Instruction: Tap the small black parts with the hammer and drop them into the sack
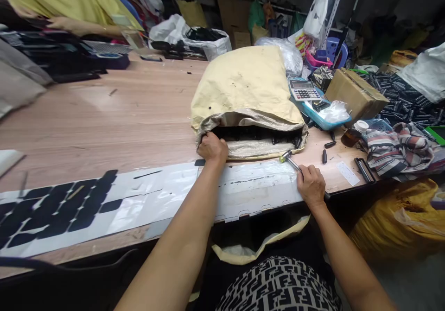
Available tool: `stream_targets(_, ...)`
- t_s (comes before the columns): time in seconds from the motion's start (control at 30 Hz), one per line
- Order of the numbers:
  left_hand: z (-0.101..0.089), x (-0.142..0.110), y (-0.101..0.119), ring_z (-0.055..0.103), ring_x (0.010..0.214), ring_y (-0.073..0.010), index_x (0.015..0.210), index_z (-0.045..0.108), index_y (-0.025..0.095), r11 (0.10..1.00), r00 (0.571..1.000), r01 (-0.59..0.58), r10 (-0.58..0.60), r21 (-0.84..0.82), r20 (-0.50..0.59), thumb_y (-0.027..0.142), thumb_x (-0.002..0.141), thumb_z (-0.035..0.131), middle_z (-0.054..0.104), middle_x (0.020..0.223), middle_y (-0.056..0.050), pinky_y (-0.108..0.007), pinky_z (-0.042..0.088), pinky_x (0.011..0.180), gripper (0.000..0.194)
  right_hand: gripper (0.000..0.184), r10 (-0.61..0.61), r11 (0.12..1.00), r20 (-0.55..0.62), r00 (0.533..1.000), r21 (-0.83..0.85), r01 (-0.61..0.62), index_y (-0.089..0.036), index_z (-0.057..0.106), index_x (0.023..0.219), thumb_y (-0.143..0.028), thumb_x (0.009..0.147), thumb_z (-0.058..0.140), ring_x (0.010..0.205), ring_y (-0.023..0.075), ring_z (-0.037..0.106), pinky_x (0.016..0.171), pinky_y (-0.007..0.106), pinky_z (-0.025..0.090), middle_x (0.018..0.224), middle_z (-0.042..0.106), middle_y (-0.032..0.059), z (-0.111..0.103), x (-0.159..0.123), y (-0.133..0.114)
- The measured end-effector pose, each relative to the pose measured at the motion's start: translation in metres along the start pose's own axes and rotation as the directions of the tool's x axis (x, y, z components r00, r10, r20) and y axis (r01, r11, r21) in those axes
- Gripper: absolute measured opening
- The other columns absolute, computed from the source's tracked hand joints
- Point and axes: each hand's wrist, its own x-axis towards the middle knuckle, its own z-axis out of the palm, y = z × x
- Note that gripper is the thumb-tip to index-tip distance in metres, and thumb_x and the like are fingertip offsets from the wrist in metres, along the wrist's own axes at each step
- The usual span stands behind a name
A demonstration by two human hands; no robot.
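Observation:
A large pale yellow sack lies on the wooden table with its mouth facing me. Dark parts show inside the opening, too shadowed to name. My left hand is closed on the left edge of the sack's mouth. My right hand grips the handle of a small hammer, its head with a yellowish face resting near the sack's lower right corner. Beneath both hands runs a white sheet along the table's front edge.
Black flat pieces lie on the sheet at left. A calculator sits on a blue basket, beside a cardboard box and a brown bottle. Another person in a yellow top works at the far left.

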Motion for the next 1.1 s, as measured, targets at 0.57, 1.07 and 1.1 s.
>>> stream_targets(0.57,-0.007,-0.113,-0.027,0.056,0.067,-0.0140,0.096,0.074,0.020,0.640,0.648,-0.529,0.729,-0.558,0.222,0.031,0.079,0.068,0.069,0.084,-0.001,-0.028,0.046,0.067,0.021,0.024,0.007,1.000,0.012,1.000,-0.004,-0.007,-0.021,0.067,0.112,-0.026,0.097,0.049,0.085,0.0208,0.047,0.074,0.031,0.033,0.090,0.059,0.0064,0.001,0.000,0.002)
stream_targets(1.07,0.001,-0.122,-0.026,0.057,0.078,-0.0159,0.103,0.073,0.022,0.682,0.652,-0.509,0.704,-0.525,0.281,0.028,0.082,0.065,0.058,0.086,0.000,-0.029,0.044,0.073,0.023,0.028,0.082,0.953,0.057,0.995,0.288,-0.095,-0.020,0.070,0.116,-0.025,0.097,0.050,0.091,0.0200,0.061,0.080,0.029,0.046,0.096,0.069,0.0069,-0.012,-0.002,0.001)
stream_targets(1.1,0.001,-0.121,-0.026,0.057,0.077,-0.0157,0.103,0.073,0.022,0.685,0.653,-0.500,0.700,-0.530,0.289,0.028,0.082,0.065,0.057,0.085,0.000,-0.029,0.044,0.073,0.023,0.029,0.085,0.925,0.070,0.994,0.366,-0.105,-0.019,0.069,0.117,-0.026,0.097,0.049,0.092,0.0197,0.063,0.081,0.029,0.048,0.099,0.070,0.0071,-0.017,-0.005,-0.003)
